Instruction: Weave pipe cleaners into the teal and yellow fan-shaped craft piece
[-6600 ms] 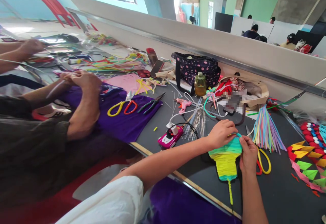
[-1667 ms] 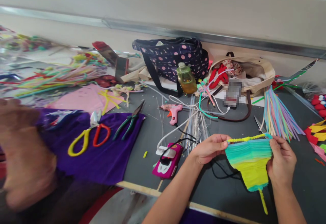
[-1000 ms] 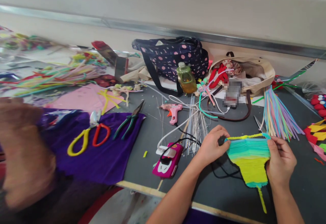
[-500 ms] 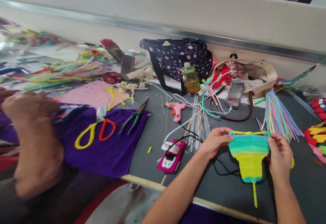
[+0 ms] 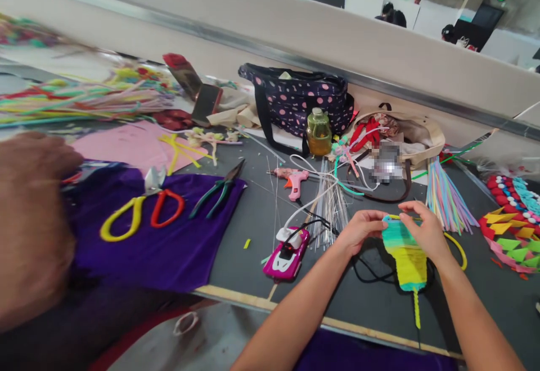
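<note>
I hold a woven pipe-cleaner piece point(image 5: 405, 257), teal at the top and yellow below, with a yellow stem hanging down, just above the dark table point(image 5: 253, 213). My left hand point(image 5: 363, 229) pinches its upper left edge. My right hand point(image 5: 424, 230) grips the top edge, its fingers curled over the teal band. Both hands are closed on the piece. Yellow-handled scissors point(image 5: 458, 247) lie under my right hand.
Near my left hand lie a pink car-shaped object point(image 5: 286, 245), thin wires point(image 5: 331, 208) and a pink glue gun point(image 5: 293, 180). A dotted bag point(image 5: 301, 101), a bottle point(image 5: 318, 132), pastel pipe cleaners point(image 5: 445, 197). On the left, purple cloth point(image 5: 169, 236) with scissors point(image 5: 141, 213), pliers point(image 5: 217, 188) and another person's blurred arm point(image 5: 29, 219).
My right hand has slid from the piece's right edge to its top middle, squeezing the piece narrower. The view has shifted up and to the right.
</note>
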A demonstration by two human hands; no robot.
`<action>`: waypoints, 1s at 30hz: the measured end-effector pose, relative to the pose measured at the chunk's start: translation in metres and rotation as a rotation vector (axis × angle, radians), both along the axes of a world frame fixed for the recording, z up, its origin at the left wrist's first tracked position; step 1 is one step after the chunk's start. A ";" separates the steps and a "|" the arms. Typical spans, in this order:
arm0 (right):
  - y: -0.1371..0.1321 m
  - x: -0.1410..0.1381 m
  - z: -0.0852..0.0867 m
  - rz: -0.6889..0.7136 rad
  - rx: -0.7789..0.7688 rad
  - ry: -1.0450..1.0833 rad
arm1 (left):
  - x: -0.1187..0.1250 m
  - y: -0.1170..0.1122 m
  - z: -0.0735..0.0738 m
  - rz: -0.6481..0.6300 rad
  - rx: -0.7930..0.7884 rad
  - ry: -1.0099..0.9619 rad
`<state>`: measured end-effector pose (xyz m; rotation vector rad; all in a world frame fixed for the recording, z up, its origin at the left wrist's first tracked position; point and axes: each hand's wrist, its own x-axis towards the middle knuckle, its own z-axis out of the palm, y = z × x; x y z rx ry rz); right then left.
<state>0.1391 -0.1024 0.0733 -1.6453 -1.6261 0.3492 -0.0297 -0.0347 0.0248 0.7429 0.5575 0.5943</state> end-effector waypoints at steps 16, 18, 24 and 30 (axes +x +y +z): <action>0.019 -0.008 0.012 0.115 -0.285 -0.035 | -0.001 0.000 0.000 0.023 0.042 -0.138; 0.019 -0.008 0.013 0.109 -0.285 -0.051 | -0.001 0.000 0.000 0.027 0.038 -0.140; 0.020 -0.012 0.014 0.093 -0.263 -0.110 | -0.002 0.002 0.000 0.041 0.014 -0.129; 0.019 -0.016 0.014 0.068 -0.158 -0.310 | -0.001 0.003 -0.002 0.052 0.003 -0.143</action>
